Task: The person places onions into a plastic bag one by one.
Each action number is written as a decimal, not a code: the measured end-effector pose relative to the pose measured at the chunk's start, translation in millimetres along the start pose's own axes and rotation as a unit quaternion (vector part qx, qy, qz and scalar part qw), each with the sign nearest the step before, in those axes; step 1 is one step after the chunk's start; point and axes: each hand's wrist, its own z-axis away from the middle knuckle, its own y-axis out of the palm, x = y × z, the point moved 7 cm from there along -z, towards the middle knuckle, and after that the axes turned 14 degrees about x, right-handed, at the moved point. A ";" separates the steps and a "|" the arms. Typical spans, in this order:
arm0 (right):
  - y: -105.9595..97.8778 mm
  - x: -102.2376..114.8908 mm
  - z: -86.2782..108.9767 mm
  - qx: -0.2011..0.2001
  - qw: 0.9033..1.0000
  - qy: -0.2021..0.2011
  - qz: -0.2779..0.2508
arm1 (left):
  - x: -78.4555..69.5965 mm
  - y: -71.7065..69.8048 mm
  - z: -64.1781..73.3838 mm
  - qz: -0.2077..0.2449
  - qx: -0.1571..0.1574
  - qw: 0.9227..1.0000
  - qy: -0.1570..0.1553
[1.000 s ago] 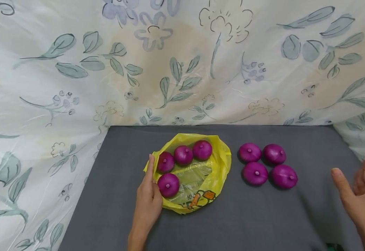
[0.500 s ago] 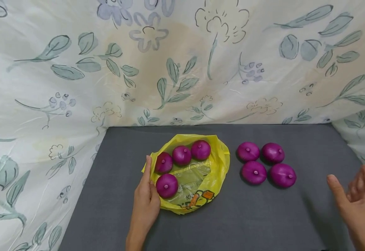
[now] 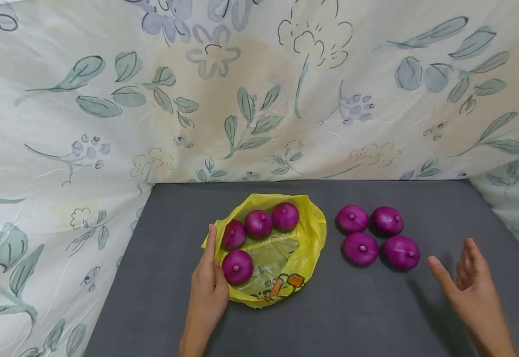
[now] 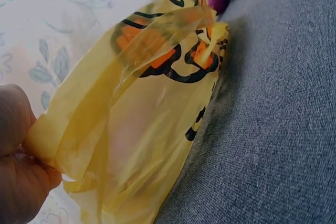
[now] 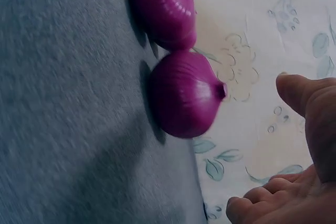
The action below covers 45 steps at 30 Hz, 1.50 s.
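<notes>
My left hand (image 3: 207,290) grips the left edge of a yellow plastic bag (image 3: 315,233), whose mouth is spread wide. The left wrist view shows the bag's rim (image 4: 63,140) pinched between thumb and fingers. Several purple onions lie inside, among them a near-left onion (image 3: 237,267) and a back-right onion (image 3: 285,216). Right of the bag, more onions stand in a two-by-two cluster, with the front-right onion (image 3: 401,252) closest to my right hand (image 3: 471,287). That hand hovers to the cluster's right, thumb and fingers apart, holding nothing. In the right wrist view, an onion (image 5: 184,95) stands beyond the thumb.
A dark grey cloth (image 3: 330,317) covers the table. Behind it and along both sides hangs a pale curtain (image 3: 259,99) printed with leaves and flowers.
My right hand has moved left toward the onion cluster, after drifting slightly at the right edge. The left hand, the bag and the onions keep their places.
</notes>
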 end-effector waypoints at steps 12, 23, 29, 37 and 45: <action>30.7 7.5 -5.7 0.053 0.998 0.003 0.044 | 2.3 -0.3 2.9 -0.001 0.003 1.000 0.004; 41.7 10.7 -8.7 0.063 0.996 -0.012 0.060 | 4.5 -0.6 3.4 0.005 0.009 1.000 -0.003; 44.9 10.5 -12.8 0.063 0.996 -0.012 0.064 | 4.7 -1.4 3.6 -0.002 0.007 1.000 -0.003; 46.3 10.3 -17.9 0.062 0.995 0.006 0.079 | 5.5 -1.4 2.9 0.003 0.012 1.000 -0.005; 46.7 7.3 -21.9 0.059 0.993 0.024 0.104 | 4.1 -3.0 3.1 -0.003 0.008 1.000 -0.001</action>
